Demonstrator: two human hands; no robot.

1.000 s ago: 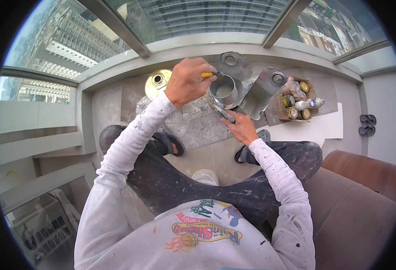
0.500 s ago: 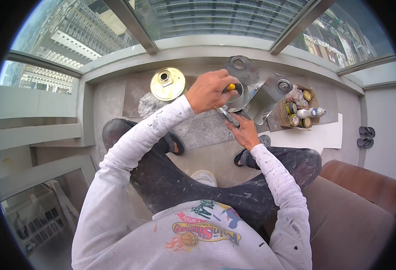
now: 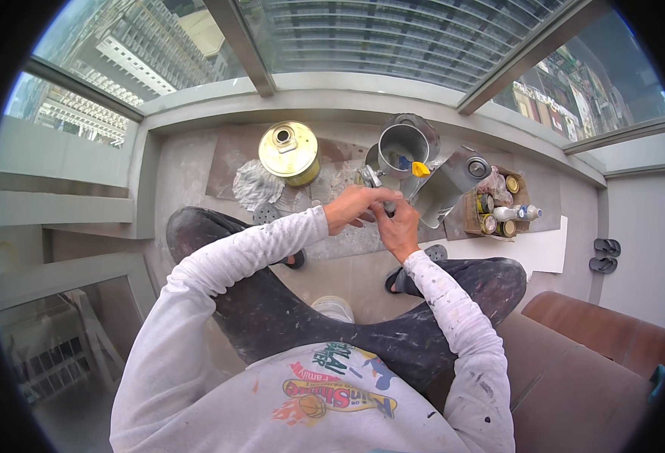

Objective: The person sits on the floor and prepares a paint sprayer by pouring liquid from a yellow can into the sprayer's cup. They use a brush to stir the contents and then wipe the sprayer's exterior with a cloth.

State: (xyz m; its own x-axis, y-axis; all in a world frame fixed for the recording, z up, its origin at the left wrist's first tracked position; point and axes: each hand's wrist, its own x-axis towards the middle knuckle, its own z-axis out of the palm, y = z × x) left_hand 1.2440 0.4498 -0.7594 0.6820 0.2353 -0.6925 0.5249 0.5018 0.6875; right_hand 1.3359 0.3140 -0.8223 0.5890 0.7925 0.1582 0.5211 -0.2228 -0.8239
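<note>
both hands meet at a grey metal tool (image 3: 369, 177) beside an open metal pot.
the tool lies between and just beyond the fingertips, its head pointing far and slightly left; the right hand (image 3: 399, 226) has its fingers curled around the dark grip, while the left hand (image 3: 351, 208) reaches across from the left, fingers partly bent, touching at the right hand's fingers; whether it also grasps the tool i cannot tell. the metal pot (image 3: 402, 134) stands on the far side, a little right of the tool, with a yellow-handled brush (image 3: 421, 169) leaning over its near right rim. a gold tin (image 3: 289, 151) stands far left of the hands; a cardboard box (image 3: 471, 219) sits to the right.
</note>
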